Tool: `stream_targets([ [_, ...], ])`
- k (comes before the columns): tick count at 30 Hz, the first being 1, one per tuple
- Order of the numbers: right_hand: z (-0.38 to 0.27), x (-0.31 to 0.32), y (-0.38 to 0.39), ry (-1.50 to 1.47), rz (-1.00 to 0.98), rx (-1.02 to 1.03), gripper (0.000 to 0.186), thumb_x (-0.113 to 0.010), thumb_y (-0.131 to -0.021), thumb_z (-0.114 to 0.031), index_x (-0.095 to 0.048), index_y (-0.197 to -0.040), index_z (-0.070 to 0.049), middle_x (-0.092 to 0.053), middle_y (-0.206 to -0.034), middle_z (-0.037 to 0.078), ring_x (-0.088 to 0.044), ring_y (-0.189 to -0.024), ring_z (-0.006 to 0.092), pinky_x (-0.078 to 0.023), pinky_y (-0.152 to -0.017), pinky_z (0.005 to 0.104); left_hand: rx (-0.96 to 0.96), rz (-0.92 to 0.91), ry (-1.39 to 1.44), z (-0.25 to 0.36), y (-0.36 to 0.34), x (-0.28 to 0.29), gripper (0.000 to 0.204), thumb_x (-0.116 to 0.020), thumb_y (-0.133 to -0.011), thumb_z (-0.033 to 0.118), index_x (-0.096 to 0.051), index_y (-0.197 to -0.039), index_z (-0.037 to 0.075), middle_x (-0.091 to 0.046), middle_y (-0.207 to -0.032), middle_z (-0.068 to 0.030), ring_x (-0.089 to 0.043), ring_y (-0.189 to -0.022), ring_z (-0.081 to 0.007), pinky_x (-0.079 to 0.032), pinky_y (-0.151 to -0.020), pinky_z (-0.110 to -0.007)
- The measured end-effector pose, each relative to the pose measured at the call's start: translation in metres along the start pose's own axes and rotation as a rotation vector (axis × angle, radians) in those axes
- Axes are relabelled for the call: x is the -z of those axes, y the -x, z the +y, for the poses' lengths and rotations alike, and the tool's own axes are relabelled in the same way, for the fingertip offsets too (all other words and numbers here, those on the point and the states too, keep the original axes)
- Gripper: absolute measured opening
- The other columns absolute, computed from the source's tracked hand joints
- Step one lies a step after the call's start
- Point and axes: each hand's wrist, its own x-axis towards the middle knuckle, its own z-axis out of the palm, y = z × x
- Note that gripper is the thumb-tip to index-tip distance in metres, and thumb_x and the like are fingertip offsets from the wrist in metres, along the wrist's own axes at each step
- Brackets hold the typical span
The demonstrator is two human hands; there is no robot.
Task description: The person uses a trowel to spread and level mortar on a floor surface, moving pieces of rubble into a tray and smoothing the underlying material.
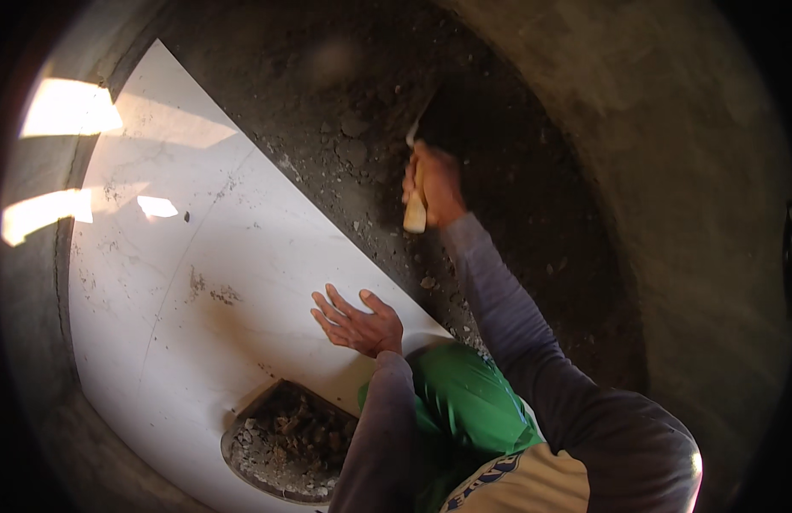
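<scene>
My right hand (434,184) grips the pale wooden handle of a trowel (415,214) over dark, crumbly soil (336,145); the dark blade reaches up and right, hard to make out against the soil. My left hand (351,321) is open, fingers spread and holding nothing, over a large white tile or sheet (165,282) with a faint marbled look and scattered grit. Whether it touches that surface I cannot tell. The sheet's long straight edge borders the soil diagonally. Low in the view, beside my left forearm, a rounded cut-out (280,440) in the sheet shows dark rubble.
A curved grey wall (695,214) rises at the right and continues at the left (41,316), where bright patches of sunlight fall on it and on the sheet. My green-clad leg (456,393) is bent at the lower middle, close to the sheet's edge.
</scene>
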Motion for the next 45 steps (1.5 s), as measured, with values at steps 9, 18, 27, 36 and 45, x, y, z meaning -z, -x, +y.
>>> stream_targets([
  [9,-0.029,-0.004,-0.002,-0.394,0.185,0.004,0.027,-0.068,-0.106,-0.038,-0.054,-0.101,-0.015,-0.05,-0.071,-0.001,-0.053,-0.057,0.0135,-0.048,-0.052,0.0356,0.003,-0.019,-0.089,-0.013,0.001,0.001,0.063,-0.049,-0.114,0.04,-0.039,-0.168,0.009,-0.032,-0.178,-0.0196,-0.031,-0.161,-0.0489,-0.033,-0.125,-0.063],
  [18,-0.135,-0.122,-0.254,-0.17,-0.464,0.153,0.04,-0.072,-0.102,-0.037,-0.057,-0.074,-0.013,-0.058,-0.066,0.007,-0.056,-0.057,0.0245,-0.054,-0.059,0.0482,-0.118,-0.027,-0.059,0.003,0.012,-0.008,0.064,-0.045,-0.115,0.042,-0.038,-0.168,0.006,-0.034,-0.174,-0.027,-0.034,-0.157,-0.0552,-0.037,-0.122,-0.068],
  [27,-0.072,-0.078,-0.092,-0.414,-0.103,0.085,0.026,-0.07,-0.101,-0.029,-0.054,-0.087,-0.014,-0.053,-0.07,0.002,-0.054,-0.06,0.018,-0.048,-0.055,0.0367,-0.042,-0.061,-0.061,-0.016,-0.002,0.001,0.066,-0.047,-0.113,0.043,-0.038,-0.168,0.006,-0.032,-0.174,-0.0284,-0.033,-0.158,-0.0555,-0.036,-0.123,-0.068],
  [36,-0.058,0.013,-0.047,-0.295,0.207,0.077,0.023,-0.07,-0.1,-0.028,-0.056,-0.088,-0.015,-0.056,-0.072,0.0,-0.054,-0.061,0.0159,-0.047,-0.058,0.035,0.035,-0.058,-0.039,-0.021,-0.002,-0.006,0.069,-0.045,-0.11,0.047,-0.041,-0.167,0.007,-0.03,-0.177,-0.0231,-0.028,-0.162,-0.0496,-0.031,-0.126,-0.064],
  [45,-0.086,0.055,-0.034,-0.304,0.091,0.169,0.025,-0.077,-0.098,-0.033,-0.059,-0.092,-0.016,-0.058,-0.074,-0.001,-0.055,-0.058,0.0153,-0.046,-0.055,0.0346,0.007,-0.068,-0.024,-0.002,0.013,-0.01,0.069,-0.042,-0.111,0.051,-0.041,-0.167,0.011,-0.03,-0.178,-0.0185,-0.027,-0.164,-0.0434,-0.029,-0.126,-0.061],
])
